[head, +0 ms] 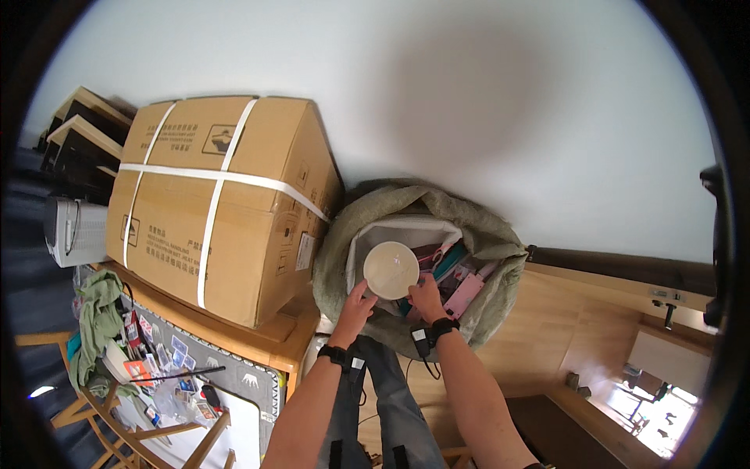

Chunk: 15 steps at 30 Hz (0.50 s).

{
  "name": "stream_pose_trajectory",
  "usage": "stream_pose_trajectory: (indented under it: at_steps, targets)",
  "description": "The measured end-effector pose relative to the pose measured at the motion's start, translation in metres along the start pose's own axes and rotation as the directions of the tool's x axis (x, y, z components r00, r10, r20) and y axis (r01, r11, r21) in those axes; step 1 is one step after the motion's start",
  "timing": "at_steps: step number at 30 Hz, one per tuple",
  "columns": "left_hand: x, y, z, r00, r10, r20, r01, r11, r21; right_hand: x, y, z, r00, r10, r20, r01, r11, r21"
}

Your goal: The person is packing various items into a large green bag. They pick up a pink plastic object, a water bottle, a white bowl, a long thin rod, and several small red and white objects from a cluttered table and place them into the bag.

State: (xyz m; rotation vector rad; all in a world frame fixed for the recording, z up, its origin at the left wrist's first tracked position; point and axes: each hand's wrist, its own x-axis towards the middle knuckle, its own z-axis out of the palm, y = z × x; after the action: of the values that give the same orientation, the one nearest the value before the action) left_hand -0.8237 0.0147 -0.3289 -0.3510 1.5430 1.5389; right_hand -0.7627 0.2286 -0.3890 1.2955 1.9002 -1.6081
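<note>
My left hand and my right hand hold a round cream-coloured bowl between them by its rim. Its inside faces up and looks bare. The bowl is over a large green woven sack whose mouth is rolled down. Within the sack's mouth is a whitish inner bag. To the right of the bowl, a pink box and other small items, some teal and some pink, lie in the sack. The bowl and my hands hide part of the contents.
A large strapped cardboard box stands left of the sack on a wooden table. Cards and plastic bags lie on a grey mat by a wooden chair. A white wall rises behind; wooden flooring extends right.
</note>
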Motion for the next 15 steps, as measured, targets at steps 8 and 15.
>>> stream_pose_trajectory:
  at_steps: [8,15]
  targets:
    - [0.022,0.002,-0.006,1.0,0.018,-0.008,-0.017,0.998,0.065,0.008,-0.004,0.006,0.992,-0.054,0.116,0.057,0.998,-0.026]
    - [0.021,-0.02,0.0,0.996,0.068,0.053,-0.075,0.986,0.148,-0.012,-0.002,0.018,0.988,-0.093,0.124,0.086,0.995,0.059]
